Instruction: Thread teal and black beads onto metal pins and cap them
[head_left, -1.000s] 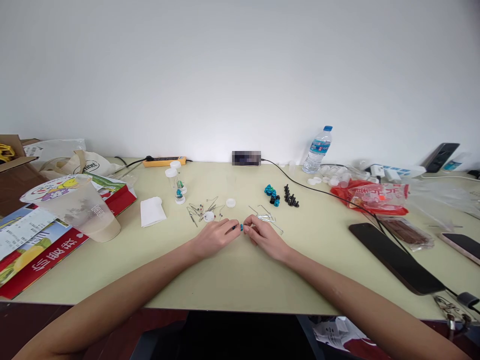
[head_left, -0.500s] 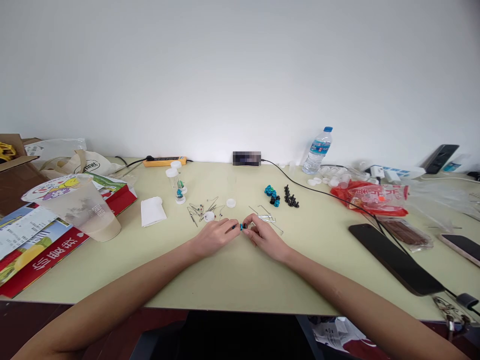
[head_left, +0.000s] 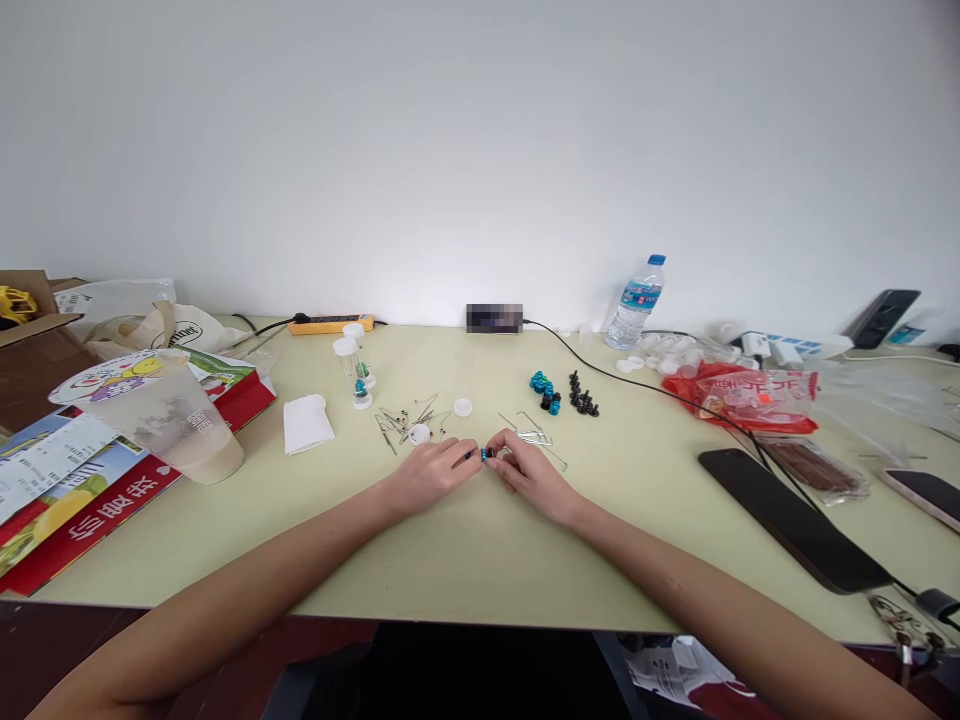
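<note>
Close together over the middle of the table, my left hand (head_left: 429, 474) and my right hand (head_left: 531, 478) pinch a small blue and black piece (head_left: 486, 454) between their fingertips. Both hands are closed on it. Beyond my right hand lie thin metal keys (head_left: 534, 434), and behind these a pile of blue parts (head_left: 545, 390) beside a group of black screws (head_left: 581, 395). Thin metal pins (head_left: 390, 425) are scattered past my left hand, with a white cap (head_left: 419, 434) among them. Another white cap (head_left: 463, 407) lies behind my fingers.
Clear tubes with white lids (head_left: 357, 375) and folded paper (head_left: 307, 424) stand or lie left, near a plastic cup (head_left: 187, 430). A water bottle (head_left: 635, 305) leans at the wall. Right are a red bag (head_left: 739, 395), a black phone (head_left: 787, 520) and a cable (head_left: 600, 372).
The view has shifted very slightly. Both hands keep their hold on the small piece, with no clear movement.
</note>
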